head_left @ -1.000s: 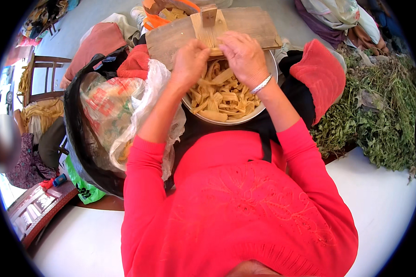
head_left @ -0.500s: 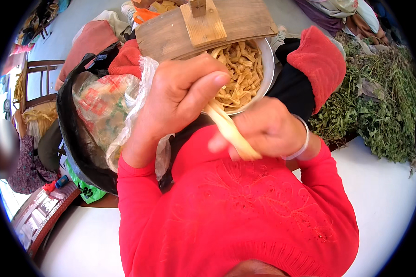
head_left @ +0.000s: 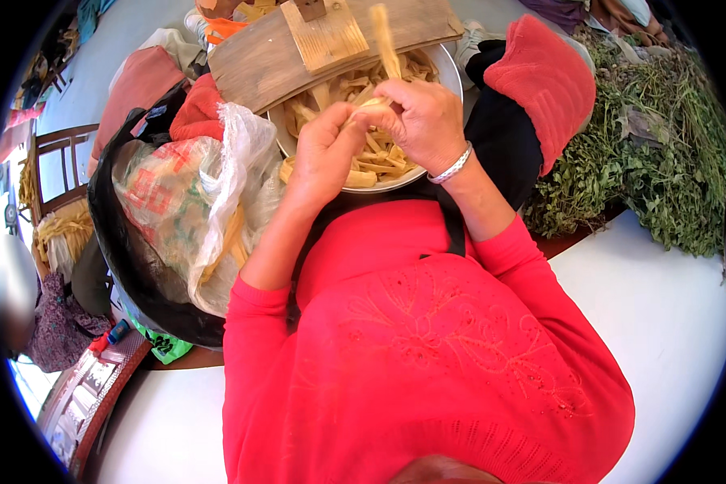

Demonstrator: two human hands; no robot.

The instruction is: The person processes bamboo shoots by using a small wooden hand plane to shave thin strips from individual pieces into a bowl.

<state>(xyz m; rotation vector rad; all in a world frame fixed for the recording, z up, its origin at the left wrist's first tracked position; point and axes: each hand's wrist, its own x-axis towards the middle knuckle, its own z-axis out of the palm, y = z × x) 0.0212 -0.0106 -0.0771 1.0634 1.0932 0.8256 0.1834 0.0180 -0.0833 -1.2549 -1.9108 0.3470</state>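
Observation:
Above a metal bowl, my two hands meet on one pale yellow, flat strip. One end of the strip sticks up beyond my fingers, and a short part shows between them. My left hand pinches it with thumb and forefinger. My right hand, with a silver bracelet at the wrist, is closed on it from the other side. Many similar yellowish pieces fill the bowl beneath, partly hidden by my hands. A wooden board with a lighter wood block on it lies across the bowl's far side.
To the left, a clear plastic bag holding yellow strips sits inside a black liner. A heap of dried green plants lies at the right. Red cloth covers my right knee. Another person's patterned clothing shows far left.
Both hands have moved away from my chest to over the bowl and come together. The strip, stretched below my left hand before, now has an end pointing up.

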